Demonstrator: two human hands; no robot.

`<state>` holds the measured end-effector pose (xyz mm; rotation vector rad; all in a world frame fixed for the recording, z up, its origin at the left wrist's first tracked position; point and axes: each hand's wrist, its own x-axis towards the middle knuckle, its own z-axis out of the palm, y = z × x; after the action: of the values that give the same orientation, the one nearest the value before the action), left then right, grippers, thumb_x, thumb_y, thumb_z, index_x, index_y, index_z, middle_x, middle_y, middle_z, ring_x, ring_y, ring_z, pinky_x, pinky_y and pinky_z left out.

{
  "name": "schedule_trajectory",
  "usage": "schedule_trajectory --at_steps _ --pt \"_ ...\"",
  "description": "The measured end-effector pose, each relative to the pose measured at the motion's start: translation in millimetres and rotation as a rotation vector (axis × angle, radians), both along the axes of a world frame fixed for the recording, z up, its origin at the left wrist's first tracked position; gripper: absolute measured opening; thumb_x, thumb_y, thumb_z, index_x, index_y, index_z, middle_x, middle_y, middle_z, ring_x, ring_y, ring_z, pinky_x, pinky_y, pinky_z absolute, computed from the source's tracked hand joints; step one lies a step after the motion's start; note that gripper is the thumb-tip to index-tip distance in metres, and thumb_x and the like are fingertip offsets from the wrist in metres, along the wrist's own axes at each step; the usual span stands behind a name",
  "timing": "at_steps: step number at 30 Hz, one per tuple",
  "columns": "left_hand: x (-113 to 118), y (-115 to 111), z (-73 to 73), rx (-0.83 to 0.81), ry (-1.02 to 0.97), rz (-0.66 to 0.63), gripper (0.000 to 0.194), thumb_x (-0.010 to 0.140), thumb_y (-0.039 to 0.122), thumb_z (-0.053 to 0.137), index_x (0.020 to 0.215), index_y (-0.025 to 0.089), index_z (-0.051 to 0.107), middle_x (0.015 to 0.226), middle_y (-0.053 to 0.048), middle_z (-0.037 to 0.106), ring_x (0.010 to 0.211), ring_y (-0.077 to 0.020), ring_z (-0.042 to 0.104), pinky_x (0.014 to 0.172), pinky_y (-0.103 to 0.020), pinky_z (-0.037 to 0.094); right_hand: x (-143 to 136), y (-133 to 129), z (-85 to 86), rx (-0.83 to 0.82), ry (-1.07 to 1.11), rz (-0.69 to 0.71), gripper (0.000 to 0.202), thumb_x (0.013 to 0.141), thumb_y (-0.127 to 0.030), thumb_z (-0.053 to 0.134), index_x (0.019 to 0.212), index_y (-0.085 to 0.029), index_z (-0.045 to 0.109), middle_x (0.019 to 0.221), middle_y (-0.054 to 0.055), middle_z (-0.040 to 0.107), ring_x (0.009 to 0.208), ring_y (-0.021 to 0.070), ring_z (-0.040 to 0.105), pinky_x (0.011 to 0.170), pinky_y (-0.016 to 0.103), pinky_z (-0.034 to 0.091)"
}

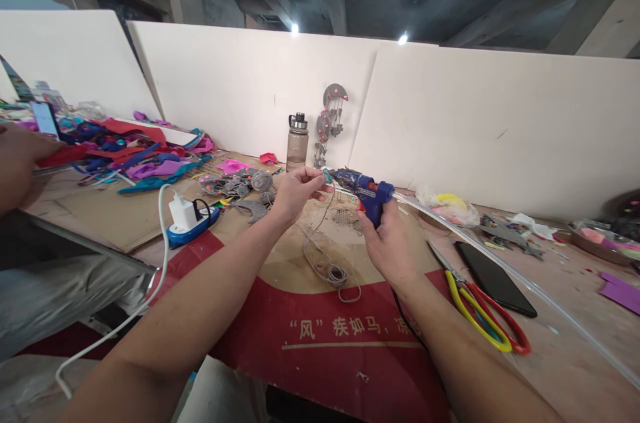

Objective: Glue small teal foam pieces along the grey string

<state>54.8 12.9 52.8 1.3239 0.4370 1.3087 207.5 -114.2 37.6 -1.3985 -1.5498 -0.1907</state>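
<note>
My right hand (pixel 395 243) is wrapped round the handle of a blue hot glue gun (pixel 374 196), its nozzle pointing left. A long clear glue stick (pixel 480 243) runs out of its back to the right. In front of the nozzle, my left hand (pixel 296 195) pinches a small teal piece (pixel 327 176); its exact kind is too small to tell. A grey cord (pixel 320 259) hangs from near these fingertips to a loose coil on the table. The nozzle tip is close to the teal piece; whether they touch I cannot tell.
Scissors (pixel 480 313) and a black phone (pixel 495 276) lie at right. A bottle (pixel 297 143) stands at the back by grey felt ornaments (pixel 333 116). At left are a power strip (pixel 193 229), felt scraps (pixel 150 149) and another person's hand (pixel 20 159).
</note>
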Motion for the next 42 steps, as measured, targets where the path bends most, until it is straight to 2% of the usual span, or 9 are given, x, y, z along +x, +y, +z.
schedule_trajectory --at_steps 13,24,32,39,42 --pt "0.5 1.5 -1.5 0.0 -0.022 -0.01 0.035 0.062 0.035 0.083 0.077 0.012 0.06 0.066 -0.001 0.064 0.064 -0.0159 0.069 0.049 -0.021 0.049 -0.4 1.2 -3.4 0.01 -0.008 0.018 0.043 0.091 -0.037 0.047 0.13 -0.018 0.043 0.125 0.017 0.061 0.115 0.0289 0.058 0.098 0.048 0.046" --pt "0.8 3.4 -3.2 0.008 -0.008 -0.011 0.034 0.064 0.034 0.082 0.078 0.013 0.06 0.067 -0.001 0.064 0.065 -0.0156 0.069 0.05 -0.021 0.049 -1.1 1.0 -3.1 0.002 0.011 0.009 0.042 0.091 -0.036 0.047 0.129 -0.019 0.045 0.119 0.016 0.064 0.111 0.0297 0.06 0.095 0.049 0.048" --pt "-0.9 1.5 0.4 -0.039 -0.023 -0.025 0.033 0.062 0.032 0.082 0.077 0.013 0.06 0.068 -0.003 0.066 0.065 -0.0154 0.069 0.05 -0.021 0.048 2.7 4.2 -5.1 0.005 0.041 0.017 0.043 0.091 -0.037 0.046 0.13 -0.019 0.043 0.12 0.015 0.063 0.116 0.0285 0.057 0.097 0.047 0.046" --pt "-1.2 2.2 -0.3 -0.06 -0.019 -0.044 0.036 0.061 0.034 0.083 0.077 0.014 0.059 0.068 -0.002 0.065 0.066 -0.0151 0.068 0.051 -0.021 0.046 2.2 3.4 -6.6 -0.009 0.094 0.031 0.042 0.089 -0.038 0.049 0.127 -0.021 0.044 0.115 0.013 0.064 0.107 0.0288 0.061 0.091 0.047 0.049" --pt "-2.9 2.5 0.4 -0.088 -0.021 -0.014 0.035 0.06 0.035 0.083 0.075 0.014 0.058 0.067 -0.001 0.063 0.06 -0.0114 0.063 0.045 -0.019 0.039 4.3 6.2 -5.8 -0.016 0.27 0.073 0.039 0.086 -0.038 0.051 0.122 -0.023 0.045 0.097 0.008 0.067 0.079 0.0236 0.064 0.074 0.041 0.053"
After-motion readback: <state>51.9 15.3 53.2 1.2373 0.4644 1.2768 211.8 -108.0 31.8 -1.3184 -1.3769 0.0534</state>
